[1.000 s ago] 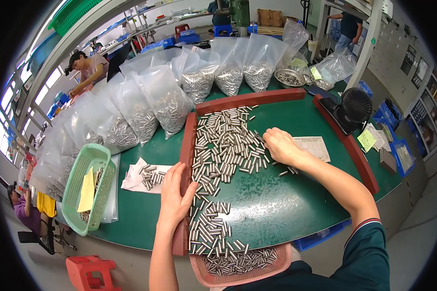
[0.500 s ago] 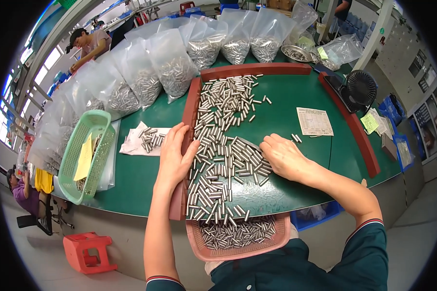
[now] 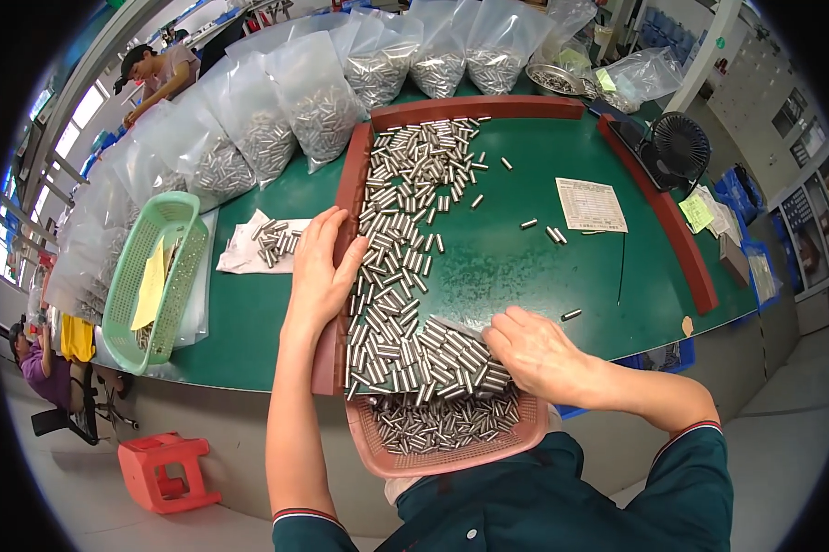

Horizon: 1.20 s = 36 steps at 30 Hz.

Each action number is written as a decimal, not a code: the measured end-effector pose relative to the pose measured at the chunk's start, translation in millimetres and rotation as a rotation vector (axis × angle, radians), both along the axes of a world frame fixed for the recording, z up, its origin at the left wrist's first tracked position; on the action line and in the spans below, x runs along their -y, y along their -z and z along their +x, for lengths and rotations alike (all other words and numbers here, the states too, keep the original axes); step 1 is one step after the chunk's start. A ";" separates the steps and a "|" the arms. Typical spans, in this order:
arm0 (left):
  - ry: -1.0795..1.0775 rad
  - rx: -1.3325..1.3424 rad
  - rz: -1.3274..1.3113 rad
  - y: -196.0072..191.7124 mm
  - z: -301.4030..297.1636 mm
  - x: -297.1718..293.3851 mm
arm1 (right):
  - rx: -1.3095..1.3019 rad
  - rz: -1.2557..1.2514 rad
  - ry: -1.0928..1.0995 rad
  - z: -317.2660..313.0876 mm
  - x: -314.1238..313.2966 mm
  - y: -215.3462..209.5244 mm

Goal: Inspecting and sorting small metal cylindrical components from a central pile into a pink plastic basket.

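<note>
Metal pins (image 3: 387,342) are now reaching our six-o'clock basket (image 3: 372,454), this sweep nearly ending: right hand (image 3: 543,357) gripping a flat strip (image 3: 458,327), half-open left hand (image 3: 321,269) resting on the rail (image 3: 357,166).

At frame centre we see dowel pins (image 3: 396,225) on the workbench (image 3: 516,267), right of a rail (image 3: 352,184). Below them, at lower centre, a basket (image 3: 451,463) holds more. Plastic bags (image 3: 313,101) stand from left to top centre; at upper right, a desk fan (image 3: 679,143), a paper sheet (image 3: 591,204) to its lower left.
</note>
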<state>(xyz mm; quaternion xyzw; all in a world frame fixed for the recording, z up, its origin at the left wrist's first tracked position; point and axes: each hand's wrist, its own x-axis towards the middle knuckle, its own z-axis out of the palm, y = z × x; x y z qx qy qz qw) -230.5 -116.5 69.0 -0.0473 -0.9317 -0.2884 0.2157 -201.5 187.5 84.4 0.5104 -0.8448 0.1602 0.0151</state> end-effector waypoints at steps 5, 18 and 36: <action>0.002 0.000 -0.003 -1.6 0.1 -1.3 | 0.042 0.032 -0.019 24.2 -10.3 -7.2; 0.012 0.008 0.005 -2.8 -1.3 -1.8 | -0.183 -0.092 0.463 -42.5 -96.8 -2.6; -0.005 0.072 0.000 -8.3 1.7 -2.7 | -0.025 -0.068 0.243 -14.5 -52.8 2.7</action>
